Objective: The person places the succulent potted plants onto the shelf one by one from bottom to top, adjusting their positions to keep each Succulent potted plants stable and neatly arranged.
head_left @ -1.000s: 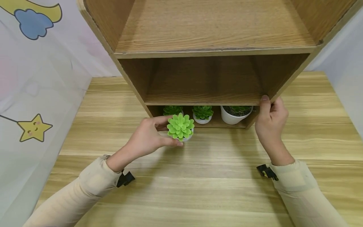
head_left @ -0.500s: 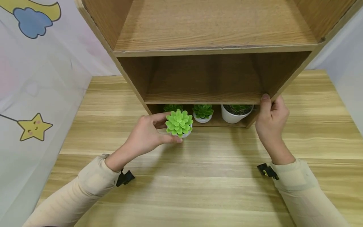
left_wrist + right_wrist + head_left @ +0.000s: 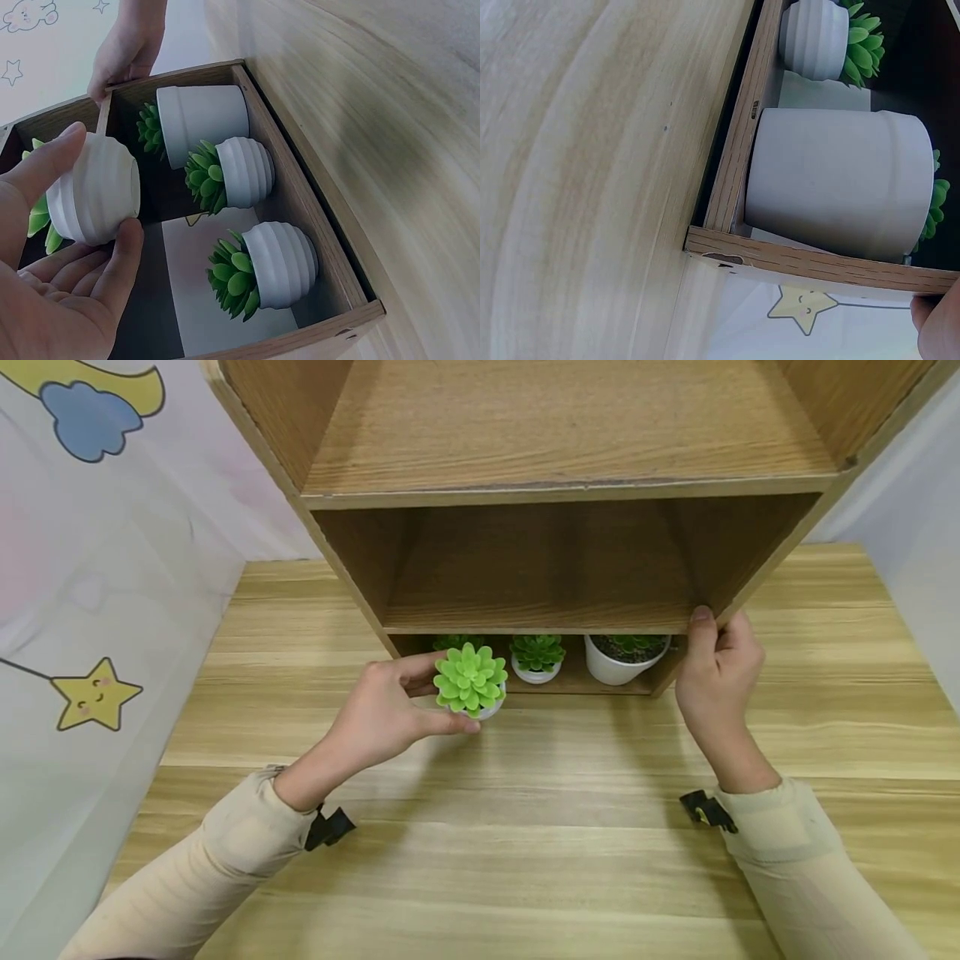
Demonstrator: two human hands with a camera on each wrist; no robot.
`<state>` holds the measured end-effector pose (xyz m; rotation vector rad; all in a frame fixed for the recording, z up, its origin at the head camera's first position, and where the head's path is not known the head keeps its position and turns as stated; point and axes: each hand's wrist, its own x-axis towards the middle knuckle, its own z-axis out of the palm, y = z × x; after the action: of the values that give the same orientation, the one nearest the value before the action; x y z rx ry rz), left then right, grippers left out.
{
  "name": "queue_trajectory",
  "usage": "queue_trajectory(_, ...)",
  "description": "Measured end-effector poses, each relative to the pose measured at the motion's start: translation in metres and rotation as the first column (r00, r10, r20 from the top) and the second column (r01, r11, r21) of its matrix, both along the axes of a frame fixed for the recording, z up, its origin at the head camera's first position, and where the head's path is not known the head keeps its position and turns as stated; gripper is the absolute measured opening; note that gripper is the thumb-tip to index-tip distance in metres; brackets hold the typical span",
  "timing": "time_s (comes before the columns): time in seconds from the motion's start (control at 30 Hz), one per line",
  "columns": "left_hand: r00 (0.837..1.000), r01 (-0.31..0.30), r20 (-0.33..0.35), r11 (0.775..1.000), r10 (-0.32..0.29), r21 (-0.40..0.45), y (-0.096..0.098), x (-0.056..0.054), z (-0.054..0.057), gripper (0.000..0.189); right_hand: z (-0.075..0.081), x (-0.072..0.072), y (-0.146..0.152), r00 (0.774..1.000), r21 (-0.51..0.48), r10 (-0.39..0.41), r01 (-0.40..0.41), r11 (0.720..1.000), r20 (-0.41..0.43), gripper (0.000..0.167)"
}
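My left hand [image 3: 386, 710] holds a small potted succulent [image 3: 471, 679] between thumb and fingers, in front of the shelf's lower opening. Its ribbed white pot [image 3: 97, 189] shows clearly in the left wrist view. My right hand [image 3: 716, 681] grips the shelf unit's right side, thumb on the edge of the middle board. On the bottom board stand two more small succulents, one in the middle [image 3: 537, 658] and one at the left [image 3: 281, 266], partly hidden behind the held plant in the head view. A larger white pot [image 3: 622, 662] with a succulent stands at the right end.
The wooden shelf unit [image 3: 577, 493] rises over the wood-grain table [image 3: 525, 860], its boards overhanging the bottom plants. A pale cloth wall [image 3: 97, 577] printed with a star and a cloud stands at the left.
My left hand has drifted slightly left and toward the shelf with the potted succulent in its grasp. The right hand keeps its place on the shelf's side.
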<state>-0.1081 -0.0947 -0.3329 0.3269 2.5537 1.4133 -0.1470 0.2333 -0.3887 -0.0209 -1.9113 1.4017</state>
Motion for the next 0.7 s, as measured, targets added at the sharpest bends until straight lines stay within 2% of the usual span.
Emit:
queue_trajectory(0.27,1.0,-0.003,0.012,1.0,0.003,0.0,0.001,0.0011,0.0009,0.072,0.0018,0.0008,-0.0014,1.0,-0.003,0.002,-0.002,1.0,-0.003,0.024)
queue_trajectory(0.7,0.999,-0.03,-0.017,0.999,0.03,0.023,0.0006,0.001,0.0043,0.068,0.0019,0.0017,-0.002,1.0,-0.01,-0.002,0.001,1.0,-0.008,0.026)
